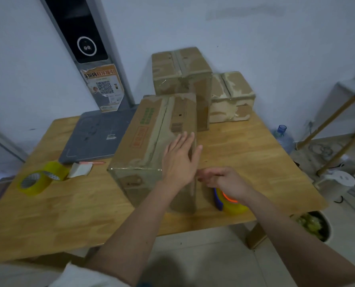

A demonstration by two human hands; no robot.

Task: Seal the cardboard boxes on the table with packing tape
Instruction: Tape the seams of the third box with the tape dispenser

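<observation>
Brown boxes (153, 146) — one with green and orange print; yellow tape rolls (40, 179); grey mat (95, 137).

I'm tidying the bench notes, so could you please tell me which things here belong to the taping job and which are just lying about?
For the job:
near box
two far boxes
tape dispenser
spare tape rolls

Lying about:
grey mat
pen
folded paper
water bottle

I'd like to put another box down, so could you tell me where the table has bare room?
Bare wood runs along the table's near edge, between the tape rolls and the near box, and on the right, between that box and the table's right edge. Crowded: the back boxes, the grey mat, and by the right hand, over a dispenser.
</observation>
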